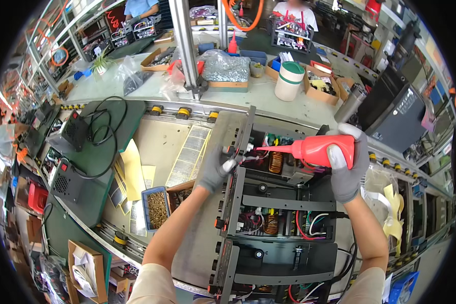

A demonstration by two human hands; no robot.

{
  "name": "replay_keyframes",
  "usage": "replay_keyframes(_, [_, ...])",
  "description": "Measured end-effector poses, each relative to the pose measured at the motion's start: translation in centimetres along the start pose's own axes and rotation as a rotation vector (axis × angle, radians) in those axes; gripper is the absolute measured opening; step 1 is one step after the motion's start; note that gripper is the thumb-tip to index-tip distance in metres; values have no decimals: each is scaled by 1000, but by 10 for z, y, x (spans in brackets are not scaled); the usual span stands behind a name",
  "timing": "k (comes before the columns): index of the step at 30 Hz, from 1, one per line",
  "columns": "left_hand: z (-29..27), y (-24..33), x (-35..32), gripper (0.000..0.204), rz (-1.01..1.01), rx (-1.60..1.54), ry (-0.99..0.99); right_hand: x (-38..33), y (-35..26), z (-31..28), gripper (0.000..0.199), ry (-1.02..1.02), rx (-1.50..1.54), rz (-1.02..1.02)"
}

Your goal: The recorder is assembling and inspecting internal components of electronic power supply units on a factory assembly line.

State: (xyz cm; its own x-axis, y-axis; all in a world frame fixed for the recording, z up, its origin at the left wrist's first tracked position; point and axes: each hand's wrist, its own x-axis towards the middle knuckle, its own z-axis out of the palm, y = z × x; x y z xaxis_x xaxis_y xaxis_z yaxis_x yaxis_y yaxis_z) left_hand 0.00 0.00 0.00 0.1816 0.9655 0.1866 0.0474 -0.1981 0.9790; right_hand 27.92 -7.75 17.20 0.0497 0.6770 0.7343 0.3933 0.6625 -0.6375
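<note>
My right hand (350, 167), in a grey and white glove, is wrapped round a red squeeze bottle (319, 151). The bottle lies on its side in the air, its thin red nozzle pointing left. The nozzle's tip reaches the inner side of a dark metal housing's front panel (246, 137), beside a small whitish fitting. On the panel's outer side, my gloved left hand (216, 168) has its fingers pinched together at a small part; what they hold is hidden. Inside the open housing are a copper coil (275, 162), wires and green boards.
Two similar open housings (289, 202) stand nearer me. To the left are a blue tray of small brass-coloured parts (157, 209), printed sheets (188, 154) and boxed units with black cables (68, 133). Beyond the rail stands a white tub (289, 83). Two people work across the bench.
</note>
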Motion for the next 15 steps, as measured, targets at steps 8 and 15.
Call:
replay_keyframes(8, [11, -9, -5, 62, 53, 15, -21, 13, 5, 19, 38, -33, -228, 17])
replay_keyframes(15, [9, -26, -1, 61, 70, 117, 4, 16, 10, 33, 39, -104, -258, -70])
